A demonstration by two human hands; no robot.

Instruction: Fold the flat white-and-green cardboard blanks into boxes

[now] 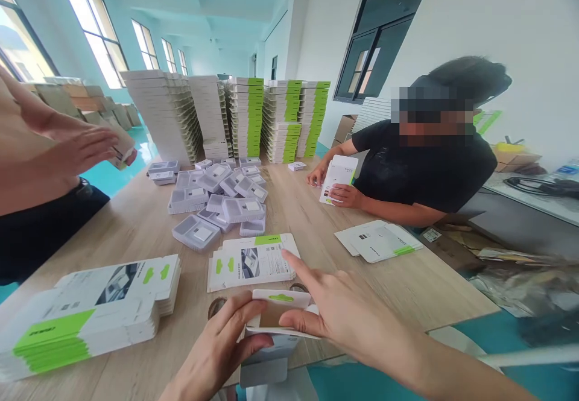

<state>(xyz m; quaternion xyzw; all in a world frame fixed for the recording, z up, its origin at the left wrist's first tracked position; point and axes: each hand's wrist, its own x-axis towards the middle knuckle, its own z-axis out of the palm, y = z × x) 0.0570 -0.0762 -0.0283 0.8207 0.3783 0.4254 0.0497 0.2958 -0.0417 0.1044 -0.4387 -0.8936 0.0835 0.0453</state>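
Note:
My left hand (217, 344) and my right hand (344, 313) both grip a small white carton with a green hang tab (278, 313) at the table's near edge. The carton is partly opened out, its lower flap hanging below the edge. My right forefinger points out toward a small stack of flat printed cartons (251, 262) just beyond. A taller stack of flat white-and-green cartons (90, 316) lies to my left. Grey plastic trays (217, 199) are heaped in the middle of the table.
The wooden table (312, 208) bears tall stacks of boxes (244, 117) at its far end. A person in black at the right holds a white carton (339, 175), with flat cartons (380, 241) nearby. Another person's hands (85, 145) work at the left.

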